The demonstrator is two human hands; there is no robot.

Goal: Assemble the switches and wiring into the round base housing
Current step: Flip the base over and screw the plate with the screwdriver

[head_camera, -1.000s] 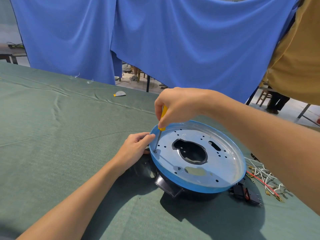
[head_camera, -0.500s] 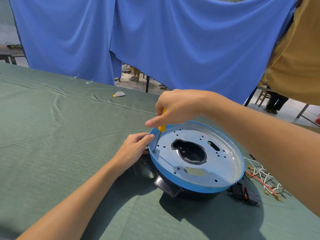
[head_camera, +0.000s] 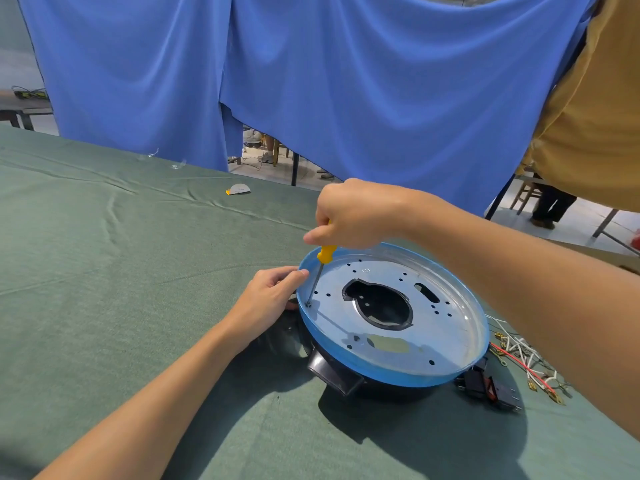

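On a table draped in green cloth, before blue curtains, the round base housing sits with the left hand curled onto its blue rim. The right hand grips a yellow screwdriver, its tip just inside that rim. More handle shows than a half-second earlier.

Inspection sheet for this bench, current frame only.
Surface: green cloth over table, creased.
Job's things: round base housing, blue rim, metal plate on top; black switches loose on cloth at its right.
Clutter: small grey scrap, clear plastic bits near far edge.
Hands: left hand holds housing's left edge; right hand grips yellow screwdriver, tip at plate's left edge.
Cables: white and red wires with terminals, loose beside switches.
Surroundings: blue curtain; person in mustard top at right.
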